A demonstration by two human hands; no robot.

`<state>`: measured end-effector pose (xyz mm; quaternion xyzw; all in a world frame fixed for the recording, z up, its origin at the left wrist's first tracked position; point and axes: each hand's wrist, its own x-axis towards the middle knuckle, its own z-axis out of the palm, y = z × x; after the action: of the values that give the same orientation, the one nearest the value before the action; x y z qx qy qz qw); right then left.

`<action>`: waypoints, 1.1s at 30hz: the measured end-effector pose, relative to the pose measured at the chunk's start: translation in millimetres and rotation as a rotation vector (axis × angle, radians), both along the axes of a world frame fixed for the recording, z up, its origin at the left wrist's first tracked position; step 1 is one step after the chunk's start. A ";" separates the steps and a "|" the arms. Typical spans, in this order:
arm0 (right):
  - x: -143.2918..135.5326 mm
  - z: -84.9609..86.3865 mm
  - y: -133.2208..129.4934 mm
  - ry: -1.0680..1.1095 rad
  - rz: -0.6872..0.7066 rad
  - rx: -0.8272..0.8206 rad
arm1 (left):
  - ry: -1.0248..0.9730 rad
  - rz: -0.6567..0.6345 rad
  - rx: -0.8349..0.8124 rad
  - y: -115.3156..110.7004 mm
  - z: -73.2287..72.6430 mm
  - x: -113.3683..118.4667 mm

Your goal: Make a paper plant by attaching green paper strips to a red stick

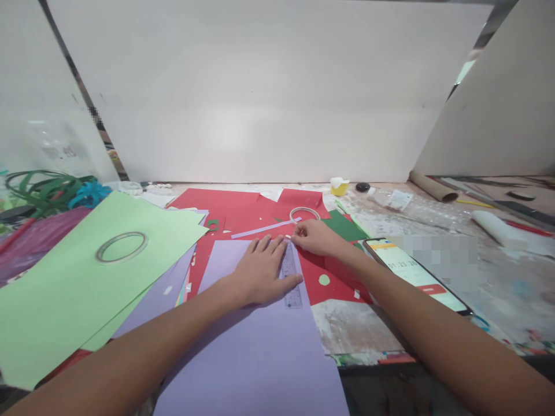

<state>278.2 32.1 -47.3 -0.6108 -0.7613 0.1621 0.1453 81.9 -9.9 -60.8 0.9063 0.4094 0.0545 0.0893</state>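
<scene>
A sheet of purple paper lies in front of me, its near end reaching past the table's front edge. Along its right edge lies a clear plastic ruler. My left hand presses flat with spread fingers on the paper and the ruler. At the sheet's far right corner, by the ruler's end, my right hand has its fingers pinched together; what they hold, if anything, is too small to make out. Just beyond it are a thin purple paper strip and a roll of tape. Red paper lies underneath.
Green paper sheets with another tape roll on top lie at left. A phone showing a timer rests at right. Farther back are a yellow container, a cardboard tube and clear plastic wrap. White boards stand behind.
</scene>
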 end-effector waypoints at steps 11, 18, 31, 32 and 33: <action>-1.4 0.6 0.2 -0.023 -0.015 -0.003 | 0.009 0.000 -0.025 0.1 0.0 -0.2; -5.0 -1.9 0.1 -0.060 -0.051 0.018 | 0.016 0.004 -0.019 1.4 -2.0 0.2; -6.9 -0.7 0.5 -0.099 -0.073 0.044 | -0.028 0.013 0.020 -4.1 4.4 0.9; -6.6 -1.0 1.1 -0.096 -0.074 0.043 | -0.032 0.013 0.025 -4.1 4.8 1.0; -6.5 -1.5 1.6 -0.095 -0.077 0.044 | -0.034 0.013 0.028 -4.0 5.1 1.1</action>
<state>271.7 33.7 -48.8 -0.6435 -0.7465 0.1102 0.1283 83.0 -13.9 -55.6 0.9037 0.4131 0.0763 0.0830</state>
